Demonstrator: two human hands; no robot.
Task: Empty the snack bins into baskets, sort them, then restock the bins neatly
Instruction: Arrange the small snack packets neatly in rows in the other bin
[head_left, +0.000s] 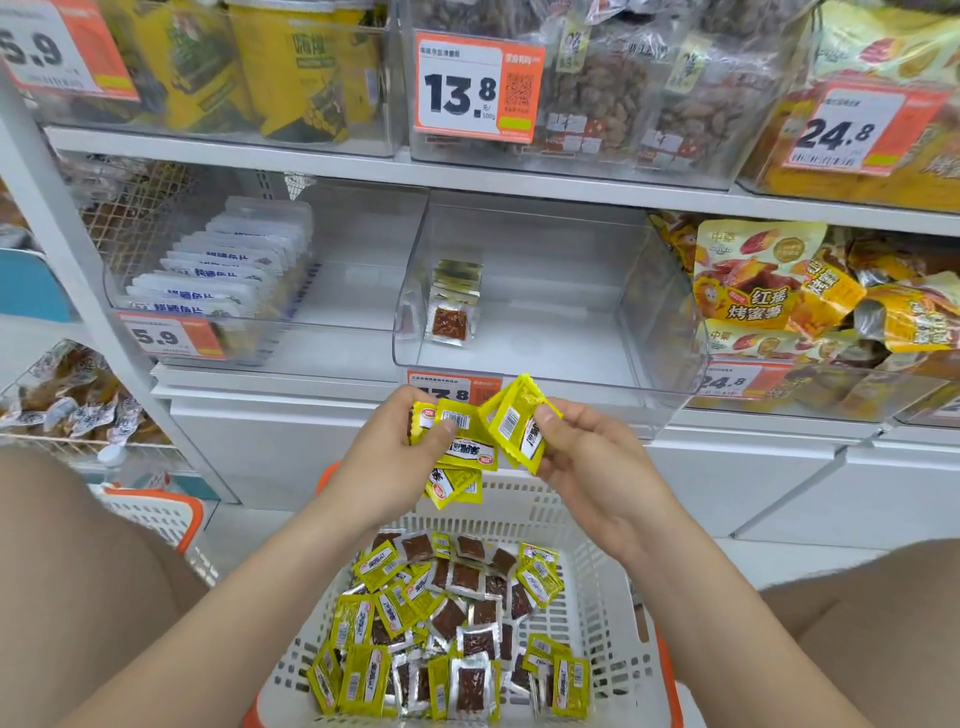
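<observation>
In the head view, at the middle of the frame, the left hand (395, 447) is gripping a small stack of yellow packets (460, 444), its fingers curled round them and its thumb pressing on the top one. Just to the right, the right hand (587, 457) is pinching what seems to be two more yellow packets (519, 423) between thumb and fingertips, holding them tilted, with the edges close to the left hand's stack. Both hands are hovering above a white basket (602, 587) with an orange rim at the bottom middle. Loose packets (452, 623) are lying jumbled in it, some yellow side up, some showing the brown snack through a clear window. Behind the hands, in the middle of the frame, a clear bin (545, 332) is sitting on the white shelf (291, 171), and a short row of packets (456, 299) is standing upright near its left wall. To the left, another bin is holding a neat row of white packets (223, 270). At the right edge, bags of roasted sweet potato (753, 291) are piling up in a third bin. A price tag (475, 85) reading 13.8 is hanging at the upper middle. A second basket (156, 514) is showing at the lower left.
</observation>
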